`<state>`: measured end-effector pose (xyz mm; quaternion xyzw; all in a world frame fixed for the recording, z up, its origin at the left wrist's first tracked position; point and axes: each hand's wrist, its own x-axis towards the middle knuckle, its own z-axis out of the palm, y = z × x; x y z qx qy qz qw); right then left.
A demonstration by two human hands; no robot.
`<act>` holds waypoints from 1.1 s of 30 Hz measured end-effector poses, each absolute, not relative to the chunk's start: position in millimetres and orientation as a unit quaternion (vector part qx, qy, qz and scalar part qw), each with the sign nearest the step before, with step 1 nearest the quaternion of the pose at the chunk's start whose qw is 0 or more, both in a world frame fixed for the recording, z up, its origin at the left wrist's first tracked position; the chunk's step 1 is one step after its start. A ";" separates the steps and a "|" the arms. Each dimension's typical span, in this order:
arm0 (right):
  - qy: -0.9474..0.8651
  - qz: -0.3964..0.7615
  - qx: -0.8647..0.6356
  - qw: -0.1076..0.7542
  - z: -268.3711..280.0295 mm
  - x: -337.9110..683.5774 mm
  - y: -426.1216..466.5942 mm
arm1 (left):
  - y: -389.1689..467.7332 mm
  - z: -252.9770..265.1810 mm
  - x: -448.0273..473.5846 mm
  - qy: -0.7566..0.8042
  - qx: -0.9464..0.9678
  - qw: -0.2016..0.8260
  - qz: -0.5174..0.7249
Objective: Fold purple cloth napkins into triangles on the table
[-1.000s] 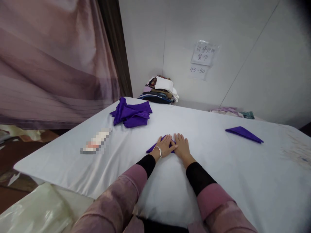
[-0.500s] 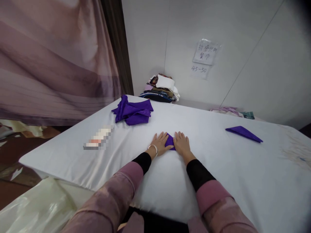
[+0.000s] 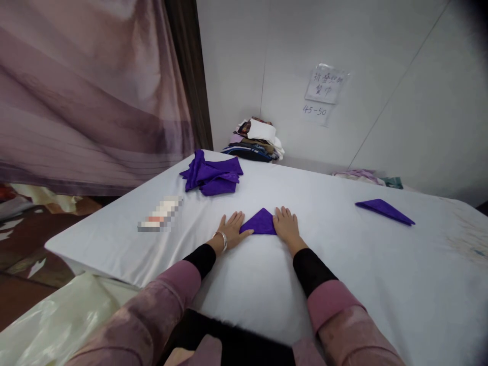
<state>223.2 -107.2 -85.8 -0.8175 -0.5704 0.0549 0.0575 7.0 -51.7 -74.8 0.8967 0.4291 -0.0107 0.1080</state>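
In front of me a purple cloth napkin [image 3: 260,222], folded into a triangle with its point facing away, lies flat on the white-covered table [image 3: 263,274]. At its left corner rests my left hand [image 3: 231,230], fingers stretched out and the thumb along the near edge. My right hand [image 3: 286,224] lies flat over the right corner, hiding that end. Another folded purple napkin [image 3: 385,211] sits apart on the right. Toward the back left is a loose heap of purple napkins [image 3: 213,174].
A blurred-out flat object [image 3: 160,214] lies at the left of the table. Behind the far edge stands a pile of folded clothes [image 3: 255,138], with more fabric [image 3: 360,176] farther right. A pale plastic bag [image 3: 72,315] is at the near left. Handwritten signs [image 3: 322,91] hang on the wall.
My left hand has slid left across the napkin to its left corner, uncovering most of the triangle. My right hand stays at the right corner. The view has shifted slightly.
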 end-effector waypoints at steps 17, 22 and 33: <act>-0.600 0.044 -0.797 0.052 -86.0 231.2 -111.9 | -48.2 -83.3 82.7 0.320 0.941 0.112 0.019; -0.585 0.051 -0.808 0.044 -85.9 244.5 -125.4 | -49.1 -81.7 83.1 0.316 0.942 0.112 0.016; -0.560 0.062 -0.824 0.068 -87.7 268.1 -153.4 | -49.4 -76.6 83.8 0.313 0.945 0.098 -0.002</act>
